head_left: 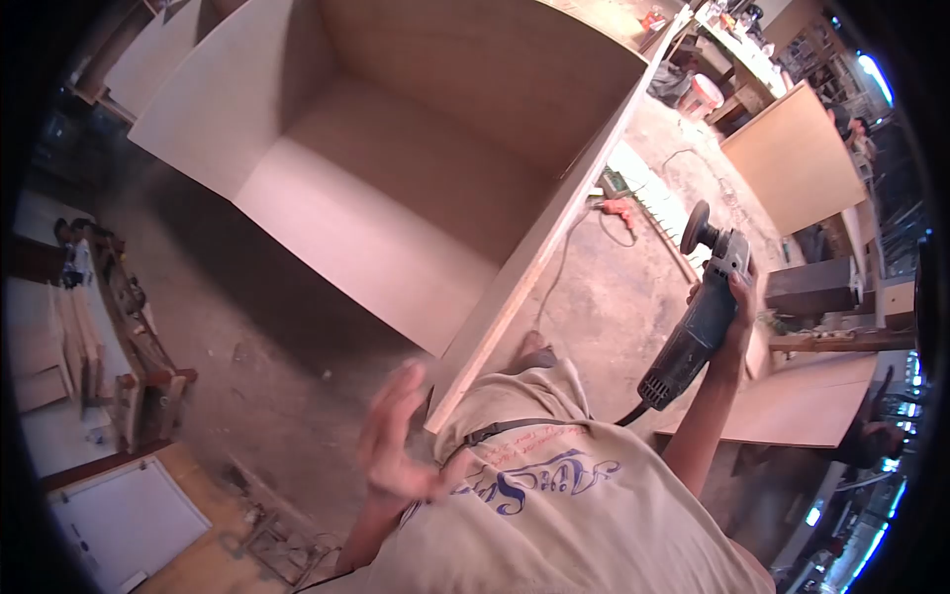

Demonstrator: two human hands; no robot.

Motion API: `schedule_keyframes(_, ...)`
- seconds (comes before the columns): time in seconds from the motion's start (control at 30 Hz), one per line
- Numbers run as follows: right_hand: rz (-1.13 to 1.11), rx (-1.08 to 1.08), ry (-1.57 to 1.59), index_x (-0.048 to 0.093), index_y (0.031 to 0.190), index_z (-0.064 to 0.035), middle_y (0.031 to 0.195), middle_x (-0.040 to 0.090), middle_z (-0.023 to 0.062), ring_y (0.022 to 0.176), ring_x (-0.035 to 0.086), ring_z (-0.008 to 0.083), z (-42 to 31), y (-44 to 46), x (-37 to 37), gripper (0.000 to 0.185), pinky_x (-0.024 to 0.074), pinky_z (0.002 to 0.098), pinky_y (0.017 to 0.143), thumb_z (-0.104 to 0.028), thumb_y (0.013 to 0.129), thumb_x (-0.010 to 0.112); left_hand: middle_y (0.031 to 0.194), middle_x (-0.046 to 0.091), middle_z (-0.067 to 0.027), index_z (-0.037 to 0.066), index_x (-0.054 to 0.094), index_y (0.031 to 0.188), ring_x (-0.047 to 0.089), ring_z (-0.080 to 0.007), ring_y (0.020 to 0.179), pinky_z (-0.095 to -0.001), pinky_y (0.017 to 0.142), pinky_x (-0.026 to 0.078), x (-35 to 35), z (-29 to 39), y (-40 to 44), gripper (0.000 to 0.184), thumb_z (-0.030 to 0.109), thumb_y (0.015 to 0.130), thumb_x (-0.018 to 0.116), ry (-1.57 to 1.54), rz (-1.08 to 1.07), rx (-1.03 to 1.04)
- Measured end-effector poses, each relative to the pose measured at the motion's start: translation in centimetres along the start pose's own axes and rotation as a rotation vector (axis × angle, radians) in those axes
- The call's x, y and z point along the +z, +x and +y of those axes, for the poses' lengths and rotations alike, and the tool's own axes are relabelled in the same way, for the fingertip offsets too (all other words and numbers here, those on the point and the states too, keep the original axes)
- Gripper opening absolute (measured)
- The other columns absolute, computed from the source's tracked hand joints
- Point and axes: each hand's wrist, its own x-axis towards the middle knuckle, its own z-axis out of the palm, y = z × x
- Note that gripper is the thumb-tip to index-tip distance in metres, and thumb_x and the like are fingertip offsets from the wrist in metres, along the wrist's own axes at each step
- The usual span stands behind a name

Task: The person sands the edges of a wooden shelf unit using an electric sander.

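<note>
My right hand (740,302) is wrapped round the body of a dark angle grinder (696,322), holding it out to my right. The grinder's round disc (697,226) points up and away from me, and its cord runs from the lower end towards my shirt. My left hand (396,441) is raised near my waist, slightly blurred, its fingers apart and nothing in it. It is close to the near corner of a large open wooden cabinet box (515,322). Whether that hand touches the edge I cannot tell.
A red power drill (620,210) lies on the concrete floor beside the box. Plywood panels (797,163) lean at the right, near a white bucket (701,96). Wooden frames (129,396) and a white panel (129,520) are at the left. A person (859,134) is at the far right.
</note>
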Motion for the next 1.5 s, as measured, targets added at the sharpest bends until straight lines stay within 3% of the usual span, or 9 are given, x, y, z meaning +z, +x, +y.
schedule_keyframes(0.2, 0.021, 0.389, 0.576, 0.049, 0.137, 0.0033, 0.114, 0.068, 0.0204, 0.078, 0.072, 0.0301, 14.7, 2.7, -10.9, 0.064, 0.0632, 0.0397, 0.064, -0.042, 0.095, 0.067, 0.162, 0.025, -0.0352, -0.012, 0.020, 0.157, 0.024, -0.0473, 0.153, -0.0605, 0.125, 0.015, 3.5, 9.6, 3.8, 0.110, 0.043, 0.083, 0.080, 0.718, -0.540, -0.439)
schedule_keyframes(0.3, -0.081, 0.474, 0.875, 0.047, 0.141, 0.0019, 0.120, 0.064, 0.0216, 0.086, 0.071, 0.0298, 20.2, 3.3, -15.3, 0.066, 0.0635, 0.0402, 0.070, -0.043, 0.096, 0.064, 0.164, 0.020, -0.0334, -0.011, 0.013, 0.159, 0.016, -0.0451, 0.156, -0.0596, 0.126, 0.008, 7.9, 10.0, 4.2, 0.113, 0.044, 0.085, 0.078, 0.919, -0.387, -0.509)
schedule_keyframes(0.5, -0.146, 0.554, 1.198, 0.037, 0.147, 0.0005, 0.129, 0.052, 0.0204, 0.108, 0.061, 0.0300, 33.3, 1.6, -26.1, 0.071, 0.0586, 0.0428, 0.094, -0.035, 0.095, 0.069, 0.162, 0.025, -0.0315, -0.011, 0.022, 0.157, 0.021, -0.0472, 0.153, -0.0602, 0.125, 0.012, 16.1, 5.4, 7.3, 0.110, 0.045, 0.083, 0.081, 1.283, 0.015, -0.433)
schedule_keyframes(0.6, -0.078, 0.606, 1.209, 0.037, 0.147, 0.0009, 0.130, 0.052, 0.0205, 0.110, 0.060, 0.0311, 36.5, 0.3, -30.0, 0.070, 0.0579, 0.0434, 0.096, -0.033, 0.095, 0.070, 0.159, 0.033, -0.0269, -0.005, 0.033, 0.155, 0.028, -0.0438, 0.150, -0.0561, 0.124, 0.018, 21.1, 1.1, 11.6, 0.100, 0.042, 0.083, 0.083, 1.330, 0.163, -0.103)
schedule_keyframes(0.73, -0.097, 0.794, 1.294, 0.037, 0.146, 0.0012, 0.127, 0.053, 0.0196, 0.111, 0.060, 0.0317, 36.1, -1.1, -34.1, 0.069, 0.0579, 0.0452, 0.097, -0.029, 0.094, 0.071, 0.139, 0.057, -0.0220, 0.004, 0.056, 0.141, 0.053, -0.0361, 0.130, -0.0490, 0.112, 0.039, 31.9, -1.3, 6.1, 0.070, 0.037, 0.084, 0.077, 0.425, -0.410, -0.232)
schedule_keyframes(0.77, -0.061, 0.799, 1.287, 0.037, 0.146, 0.0009, 0.125, 0.054, 0.0194, 0.110, 0.061, 0.0317, 37.0, -1.4, -35.6, 0.069, 0.0583, 0.0452, 0.095, -0.029, 0.094, 0.071, 0.132, 0.063, -0.0193, 0.005, 0.058, 0.138, 0.061, -0.0346, 0.120, -0.0476, 0.106, 0.046, 35.5, -2.6, 4.8, 0.063, 0.033, 0.084, 0.075, 0.409, -0.473, 0.209)
schedule_keyframes(0.9, 0.139, 0.788, 1.207, 0.038, 0.145, -0.0006, 0.119, 0.057, 0.0185, 0.106, 0.063, 0.0315, 42.8, -3.0, -42.4, 0.069, 0.0599, 0.0455, 0.091, -0.027, 0.092, 0.073, 0.119, 0.070, -0.0190, 0.004, 0.058, 0.137, 0.067, -0.0428, 0.107, -0.0501, 0.093, 0.054, 41.0, -6.0, -6.2, 0.056, 0.028, 0.088, 0.071, 0.077, -1.129, -0.544)
schedule_keyframes(1.03, 0.270, 0.768, 1.127, 0.038, 0.145, -0.0021, 0.113, 0.060, 0.0176, 0.101, 0.065, 0.0313, 46.1, -4.3, -45.6, 0.070, 0.0614, 0.0457, 0.086, -0.026, 0.090, 0.074, 0.118, 0.070, -0.0217, 0.002, 0.057, 0.137, 0.067, -0.0414, 0.108, -0.0520, 0.091, 0.053, 40.1, -10.1, -15.0, 0.059, 0.027, 0.086, 0.072, 0.305, -1.372, -0.642)
schedule_keyframes(1.5, 0.453, 0.700, 0.945, 0.039, 0.146, -0.0037, 0.110, 0.061, 0.0173, 0.096, 0.066, 0.0310, 55.5, -3.9, -43.2, 0.070, 0.0619, 0.0447, 0.081, -0.023, 0.089, 0.075, 0.118, 0.072, -0.0216, 0.003, 0.064, 0.130, 0.069, -0.0381, 0.110, -0.0445, 0.097, 0.054, 30.5, -18.3, -27.2, 0.052, 0.033, 0.088, 0.070, 0.320, -1.049, -1.077)
